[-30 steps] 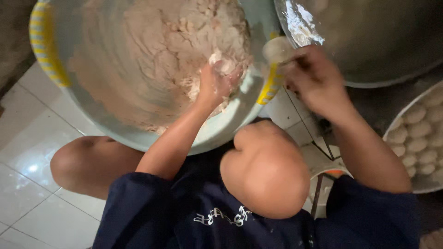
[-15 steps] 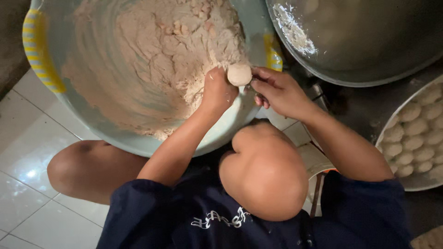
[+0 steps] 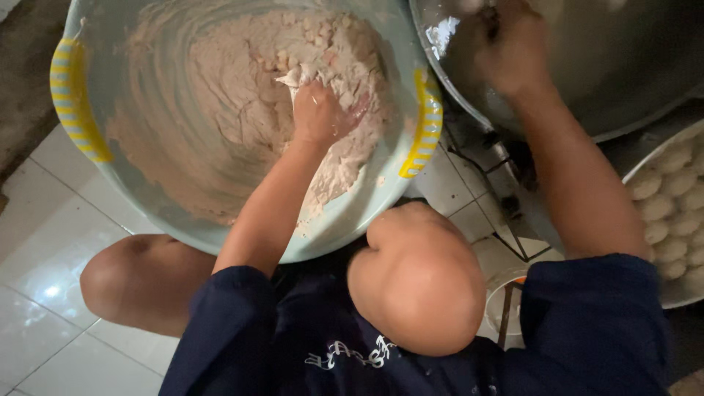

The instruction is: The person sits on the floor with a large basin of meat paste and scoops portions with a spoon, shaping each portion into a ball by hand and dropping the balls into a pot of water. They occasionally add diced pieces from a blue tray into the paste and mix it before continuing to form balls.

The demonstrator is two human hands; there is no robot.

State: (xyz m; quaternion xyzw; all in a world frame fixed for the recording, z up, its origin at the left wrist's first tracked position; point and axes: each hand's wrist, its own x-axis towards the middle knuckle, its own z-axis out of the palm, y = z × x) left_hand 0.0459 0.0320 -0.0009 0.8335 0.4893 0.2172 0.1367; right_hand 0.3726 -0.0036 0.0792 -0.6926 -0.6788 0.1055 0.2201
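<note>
Your left hand (image 3: 319, 114) is sunk in the pale dough (image 3: 257, 110) that fills the big light-blue basin (image 3: 242, 235), its grip closed on a lump of that dough near the basin's right side, close to the yellow-striped handle (image 3: 422, 125). Your right hand (image 3: 513, 48) reaches over the rim of the large metal pot (image 3: 623, 66) at the upper right (it is blurred, so you cannot tell whether its grip is apart or together). A tray of shaped dough balls (image 3: 671, 213) sits at the right edge, on the white tiled floor (image 3: 37, 242).
</note>
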